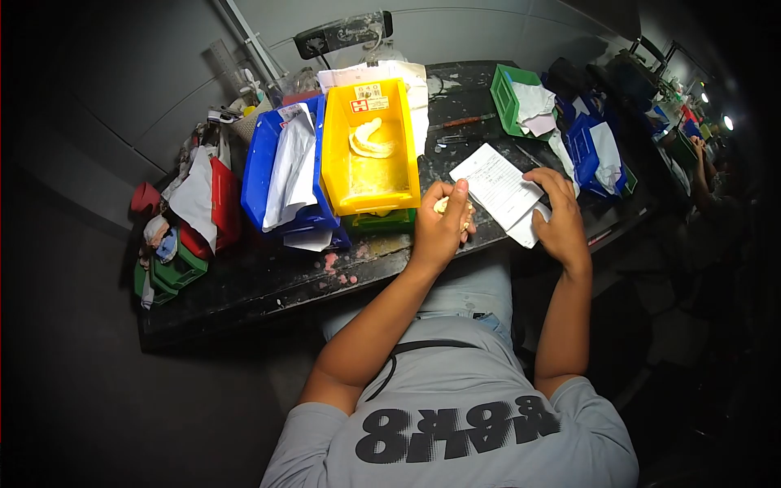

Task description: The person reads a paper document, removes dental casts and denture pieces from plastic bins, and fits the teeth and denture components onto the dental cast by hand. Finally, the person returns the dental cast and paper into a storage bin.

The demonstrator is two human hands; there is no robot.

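Note:
My left hand (pixel 442 230) is closed around a pale yellow dental cast (pixel 444 206), its thumb laid on top; the fingers hide much of the cast. Just right of it lies a printed slip of paper (pixel 496 187) with handwriting, a second sheet showing under its lower corner. At the slip's right edge is my right hand (pixel 563 218), thumb and index finger apart, touching or almost touching the paper. A yellow bin (pixel 370 191) stands beyond my left hand. Inside that bin rests a horseshoe-shaped dental cast (pixel 368 140).
Left of the yellow bin stands a blue bin (pixel 254 175) with papers, then a red bin (pixel 224 203) and a green bin (pixel 183 272). Another green bin (pixel 506 102) and a blue bin (pixel 582 150) stand at the right. A red-handled tool (pixel 468 122) lies behind the slip.

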